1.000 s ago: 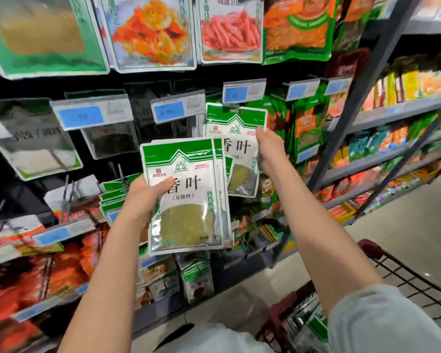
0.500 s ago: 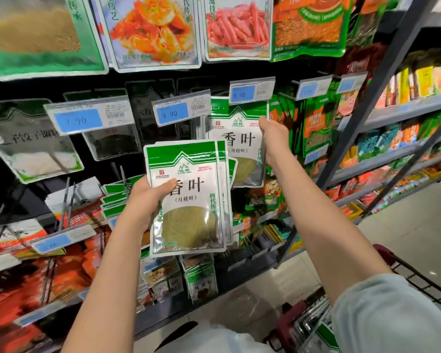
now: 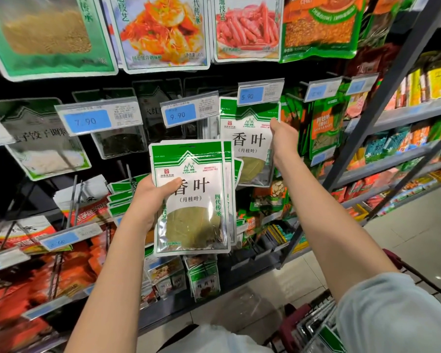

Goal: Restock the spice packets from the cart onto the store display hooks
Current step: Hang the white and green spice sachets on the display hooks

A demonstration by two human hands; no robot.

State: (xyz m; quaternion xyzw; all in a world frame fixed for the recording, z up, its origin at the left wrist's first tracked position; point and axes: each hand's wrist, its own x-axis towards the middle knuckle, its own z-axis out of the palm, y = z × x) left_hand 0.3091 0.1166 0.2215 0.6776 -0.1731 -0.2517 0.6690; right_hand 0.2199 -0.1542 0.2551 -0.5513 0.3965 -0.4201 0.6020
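My left hand grips a small stack of green-and-white bay leaf packets by the left edge, held upright in front of the display. My right hand pinches the upper right corner of a single bay leaf packet, raised so its top sits just under the 5.90 price tag on a display hook. The hook itself is hidden behind that tag and the packet. More packets lie in the cart at the bottom right.
Hanging spice packs fill the rows above, with 7.90 and 9.90 tags on hooks to the left. Bare metal hook rods stick out at lower left. A grey shelf upright slants on the right, with tiled floor beyond it.
My right hand has lifted the single packet upward to the 5.90 tag. My left hand keeps the stack almost still.
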